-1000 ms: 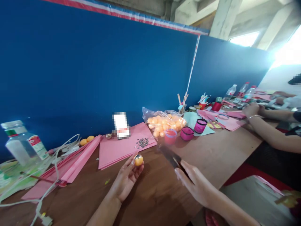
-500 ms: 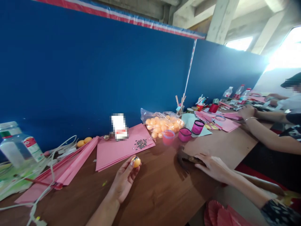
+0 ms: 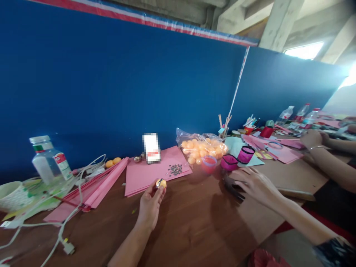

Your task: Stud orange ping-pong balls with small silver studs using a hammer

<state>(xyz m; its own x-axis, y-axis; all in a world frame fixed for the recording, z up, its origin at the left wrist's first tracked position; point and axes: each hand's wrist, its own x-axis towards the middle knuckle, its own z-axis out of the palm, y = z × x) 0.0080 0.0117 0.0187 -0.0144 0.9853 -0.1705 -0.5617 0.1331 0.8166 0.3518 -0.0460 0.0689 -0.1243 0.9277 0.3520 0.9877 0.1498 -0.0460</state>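
Between the fingers of my left hand [image 3: 150,205] is an orange ping-pong ball [image 3: 161,183] with dark and shiny silvery bits on its top. My right hand [image 3: 254,185] is closed over a claw hammer [image 3: 232,186] close to its dark head, and the light handle comes out beyond my forearm. The hammer is at the table surface; whether it touches the wood I cannot tell. Just past the ball, small dark metal pieces [image 3: 175,170] lie scattered on a stack of pink sheets [image 3: 139,181].
A clear bag of orange balls [image 3: 201,148] stands behind a small red cup [image 3: 209,164] and two magenta fabric-like containers [image 3: 246,154]. At left are folded pink paper [image 3: 107,181], white cables [image 3: 62,230] and a plastic bottle [image 3: 44,159]. Another person's arms [image 3: 329,157] rest at right.
My right hand has shifted the hammer, and its handle now points farther across to the right. The ball is turned in my left hand. The view has swung slightly left.
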